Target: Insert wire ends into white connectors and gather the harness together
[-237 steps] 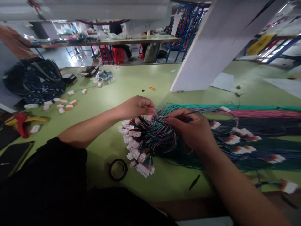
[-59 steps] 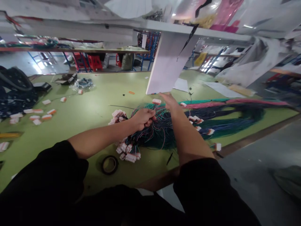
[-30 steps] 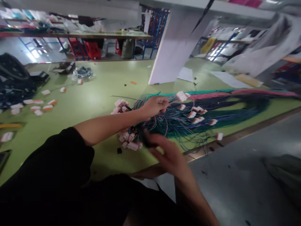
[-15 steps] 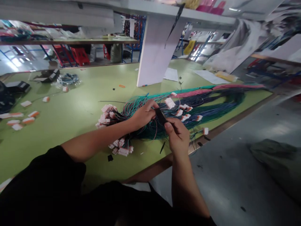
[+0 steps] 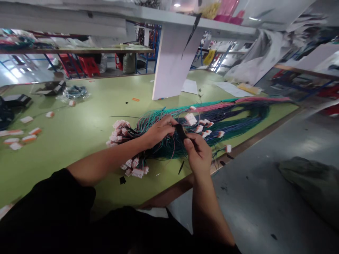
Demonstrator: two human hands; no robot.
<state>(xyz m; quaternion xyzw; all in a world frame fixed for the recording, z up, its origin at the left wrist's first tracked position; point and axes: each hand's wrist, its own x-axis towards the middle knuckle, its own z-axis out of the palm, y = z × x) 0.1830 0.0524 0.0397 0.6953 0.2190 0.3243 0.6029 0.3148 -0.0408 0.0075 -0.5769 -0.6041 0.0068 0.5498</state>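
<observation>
My right hand (image 5: 200, 151) is closed on a roll of black tape (image 5: 180, 132), whose tan inner side shows a little. Just left of the roll, my left hand (image 5: 160, 132) has its fingers pinched together on thin wires; the exact grip is partly hidden. A white connector (image 5: 190, 119) sits just beyond the roll. Beneath both hands spreads a long bundle of green, dark blue and pink wires (image 5: 238, 123). White connectors cluster at its left end (image 5: 118, 132), and more (image 5: 137, 172) lie below my left forearm.
The green table (image 5: 87, 141) has its brown edge (image 5: 169, 195) close to my body. A white upright panel (image 5: 169, 67) supports a shelf above. Loose orange-white connectors (image 5: 29, 137) and a bagged part (image 5: 75, 92) lie to the left. Black tape scraps (image 5: 122, 180) lie nearby.
The view has shifted slightly. The tape roll has turned a little, showing more of its inner side, and my left fingers have moved slightly at its edge. Both hands keep their places.
</observation>
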